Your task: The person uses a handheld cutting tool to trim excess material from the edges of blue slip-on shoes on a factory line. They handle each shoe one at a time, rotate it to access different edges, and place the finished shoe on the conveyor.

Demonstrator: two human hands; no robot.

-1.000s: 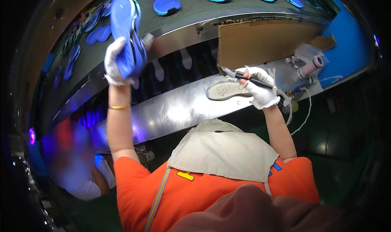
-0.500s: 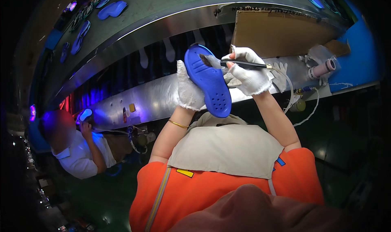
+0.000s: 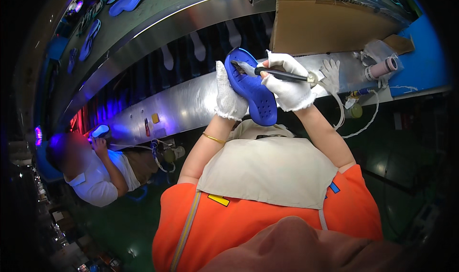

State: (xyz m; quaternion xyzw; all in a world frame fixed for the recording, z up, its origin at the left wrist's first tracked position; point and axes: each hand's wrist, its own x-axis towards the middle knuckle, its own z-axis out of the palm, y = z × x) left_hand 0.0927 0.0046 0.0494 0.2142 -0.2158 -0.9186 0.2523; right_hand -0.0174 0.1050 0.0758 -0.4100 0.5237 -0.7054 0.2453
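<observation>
A blue foam shoe sole (image 3: 262,99) with small holes at its near end is tilted up above the metal bench. My gloved left hand (image 3: 229,99) grips it along its left edge, fingers closed behind it and largely hidden. In my gloved right hand (image 3: 292,91) is a brush (image 3: 282,75) with a black handle and a pale hose running from its back end. The brush's whitish, dark-ended tip touches or hovers just over the sole's far half; I cannot tell which.
A metal bench (image 3: 191,100) runs across, below a conveyor belt (image 3: 162,2) carrying blue soles (image 3: 126,3). Cardboard (image 3: 320,28) leans behind my right hand. Right of it lie a spare glove (image 3: 331,74) and a pink roll (image 3: 382,69). At left, a co-worker (image 3: 98,179) handles a shoe piece.
The sole has moved slightly away from me and to the right, with both hands. The brush tip has shifted a little on the sole. Soles on the belt have slid left.
</observation>
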